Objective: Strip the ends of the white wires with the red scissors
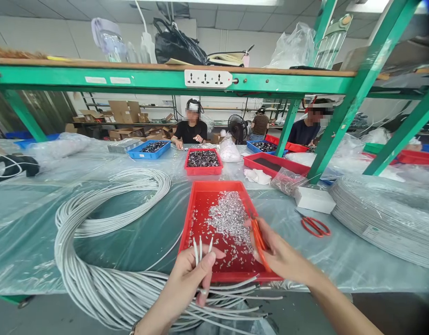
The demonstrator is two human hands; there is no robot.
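Note:
Several white cable ends [200, 246] stick up from my left hand [191, 274], whose thumb and fingers are closed around them. My right hand [277, 253] grips an orange-handled tool [259, 244]; its working end is hard to make out, so I cannot tell its kind. Both hands are over the near part of a red tray [193, 197], the left at its lower left and the right at its right rim. Small silvery metal pieces [228, 216] are strewn in the tray. A thick coil of white cable [96, 279] runs beneath my left hand, its loose ends pointing right.
Red-handled scissors [315, 226] and a small white box [314, 199] lie to the right, before a large wrapped cable coil [392, 223]. Farther back stand a red bin [204, 170] and a blue bin [144, 154] of dark parts. A green shelf beam [148, 77] crosses overhead. Co-workers sit opposite.

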